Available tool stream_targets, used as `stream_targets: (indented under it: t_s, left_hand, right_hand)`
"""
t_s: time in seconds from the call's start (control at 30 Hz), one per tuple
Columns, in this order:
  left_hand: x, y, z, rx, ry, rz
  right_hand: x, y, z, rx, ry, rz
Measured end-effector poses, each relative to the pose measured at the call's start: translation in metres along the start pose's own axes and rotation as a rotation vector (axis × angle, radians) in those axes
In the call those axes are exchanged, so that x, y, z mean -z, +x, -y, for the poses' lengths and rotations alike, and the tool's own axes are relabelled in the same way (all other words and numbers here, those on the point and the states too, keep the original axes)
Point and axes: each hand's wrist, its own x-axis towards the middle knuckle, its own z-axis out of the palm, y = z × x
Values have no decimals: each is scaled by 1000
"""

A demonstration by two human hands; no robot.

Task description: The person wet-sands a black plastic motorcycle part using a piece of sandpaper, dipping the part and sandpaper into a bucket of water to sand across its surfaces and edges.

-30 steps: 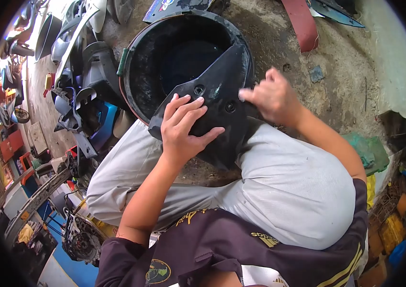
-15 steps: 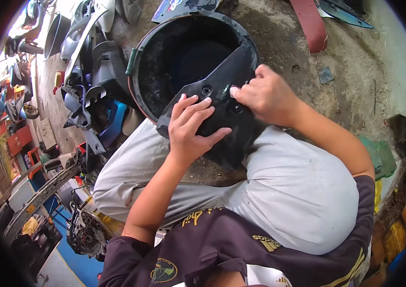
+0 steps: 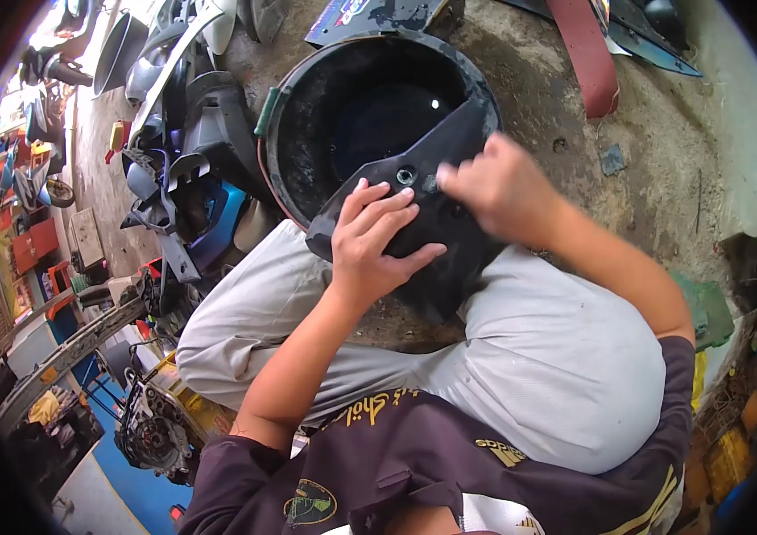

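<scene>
A black plastic panel, pointed at its upper end and with round mounting holes, leans tilted over the near rim of a black bucket. Dark liquid lies inside the bucket. My left hand rests on the panel, fingers stretched and thumb apart, pressing its face. Over the panel's right side, my right hand is curled closed and smeared by motion. Whatever its fingers pinch, if anything, is hidden. Wet marks show on the panel near the right fingertips.
Several motorcycle fairing parts are piled left of the bucket. A red strip-like panel lies at upper right, near the white wall. An engine part stands at lower left. My legs are folded around the work.
My right hand has moved slightly across the panel and is more blurred. My left hand keeps its place on the panel. The whole view has shifted a little.
</scene>
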Motion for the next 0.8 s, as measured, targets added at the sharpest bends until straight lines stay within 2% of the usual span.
stream_targets:
  t_s: [0.03,0.17,0.3,0.4,0.43,0.47,0.57,0.7,0.8]
  left_hand:
    - [0,0,-1,2,1,-4]
    - [0,-5,-1,-2,-4,-1]
    - [-1,-4,0,11,-17,2]
    - [0,-7,-5,-2,64,-3]
    - [3,-11,-9,24,125,53]
    - [4,-13,-13,48,120,70]
    - [3,-28,-11,80,97,134]
    - [0,-29,-8,55,56,52]
    - [-3,-30,-8,62,54,40]
  right_hand:
    - [-7,-4,8,59,-17,-22]
    - [2,5,-66,-275,-33,-198]
    - [-3,8,12,31,27,-3]
    - [10,18,-41,-221,59,-153]
    - [8,21,-56,-310,-30,-207]
    - [2,18,-51,-263,-9,-161]
    - [-2,22,18,-117,104,6]
    - [2,31,-34,-391,23,-220]
    - [-12,28,6,-166,31,-104]
